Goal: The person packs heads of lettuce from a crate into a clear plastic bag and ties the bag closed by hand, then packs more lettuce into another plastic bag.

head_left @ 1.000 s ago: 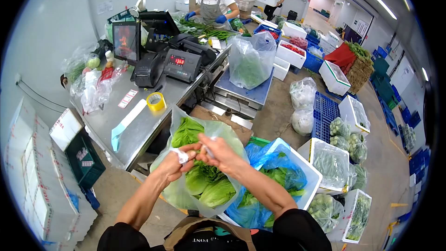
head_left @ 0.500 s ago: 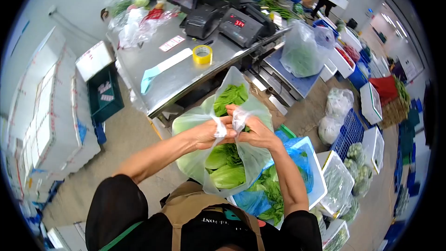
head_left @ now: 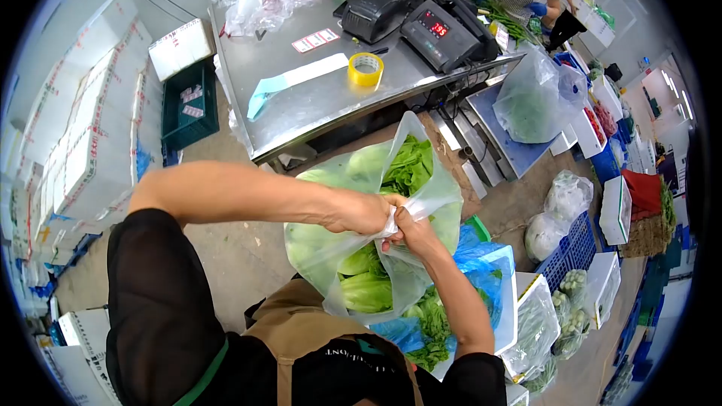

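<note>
The left hand [head_left: 361, 213] and right hand [head_left: 415, 228] meet over the plastic bag [head_left: 310, 244], each grip closed on its bunched top. The bag sits in front of the person, between the table and the body. Filling looks well along: leafy lettuce [head_left: 366, 293] is inside. The top is drawn together, but the sides gape and no finished knot shows; the fingers hide whether one is started. Just beside, a white box [head_left: 507, 274] holds more greens [head_left: 430, 331]. Beyond, yellow tape [head_left: 365, 69] lies untouched on the table [head_left: 301, 114].
</note>
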### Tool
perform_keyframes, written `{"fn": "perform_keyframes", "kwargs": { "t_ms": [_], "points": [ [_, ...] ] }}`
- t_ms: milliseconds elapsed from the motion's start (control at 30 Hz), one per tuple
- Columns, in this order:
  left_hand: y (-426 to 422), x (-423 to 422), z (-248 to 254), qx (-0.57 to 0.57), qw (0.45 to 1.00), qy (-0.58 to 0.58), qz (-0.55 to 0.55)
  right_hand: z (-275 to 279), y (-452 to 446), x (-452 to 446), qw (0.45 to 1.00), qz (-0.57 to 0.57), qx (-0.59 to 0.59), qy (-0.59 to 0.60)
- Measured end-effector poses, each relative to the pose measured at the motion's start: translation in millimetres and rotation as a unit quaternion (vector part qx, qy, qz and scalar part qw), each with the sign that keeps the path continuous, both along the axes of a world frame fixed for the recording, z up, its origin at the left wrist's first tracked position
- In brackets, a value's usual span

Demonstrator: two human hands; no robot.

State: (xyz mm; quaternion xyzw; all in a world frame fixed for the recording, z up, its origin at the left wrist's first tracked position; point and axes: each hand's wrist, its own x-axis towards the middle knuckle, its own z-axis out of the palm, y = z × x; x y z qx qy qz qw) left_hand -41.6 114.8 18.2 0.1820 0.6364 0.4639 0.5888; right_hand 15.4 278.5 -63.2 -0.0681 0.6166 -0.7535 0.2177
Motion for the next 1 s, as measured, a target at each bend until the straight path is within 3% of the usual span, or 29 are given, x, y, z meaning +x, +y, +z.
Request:
{"fn": "perform_keyframes", "kwargs": {
  "t_ms": [33, 133, 233, 300, 367, 467, 567, 600, 700, 733, 833, 867, 1000],
  "points": [
    [-2, -5, -4, 0.003, 1.0, 0.013, 0.019, -7, 6, 0, 0.999, -0.002, 0.004, -0.039],
    [-21, -32, -52, 0.012, 0.995, -0.012, 0.1, 1, 17, 10, 0.967, -0.164, -0.06, -0.184],
    [-37, -39, -115, 0.005, 0.951, -0.165, 0.261, -2, 13, 35, 0.905, -0.321, -0.133, -0.248],
    [-40, -32, -131, 0.008, 0.931, -0.222, 0.291, -4, 15, 46, 0.924, -0.286, -0.079, -0.241],
    [-45, -27, -127, 0.062, 0.94, -0.208, 0.264, 1, 25, 50, 0.946, -0.196, -0.007, -0.258],
    [-42, -25, -98, 0.166, 0.953, -0.139, 0.212, 28, 36, 20, 0.955, -0.023, 0.093, -0.28],
    [-28, -30, -63, 0.145, 0.985, 0.009, 0.089, 50, 40, 4, 0.957, 0.132, 0.113, -0.232],
    [-20, -31, -63, 0.216, 0.972, 0.074, 0.052, 52, 42, 5, 0.956, 0.161, 0.105, -0.221],
    [-2, -44, -77, 0.311, 0.944, 0.111, -0.021, 57, 33, 15, 0.958, 0.017, 0.061, -0.281],
    [1, -49, -90, 0.349, 0.924, 0.155, -0.014, 52, 28, 22, 0.935, -0.094, -0.02, -0.342],
    [-7, -65, -124, 0.32, 0.931, 0.174, -0.009, 33, 33, 25, 0.886, -0.251, -0.063, -0.384],
    [-14, -68, -138, 0.3, 0.941, 0.156, 0.0, 11, 42, 31, 0.854, -0.309, -0.152, -0.391],
    [-38, -60, -167, 0.255, 0.959, 0.121, 0.037, -21, 45, 40, 0.835, -0.341, -0.18, -0.393]
  ]
}}
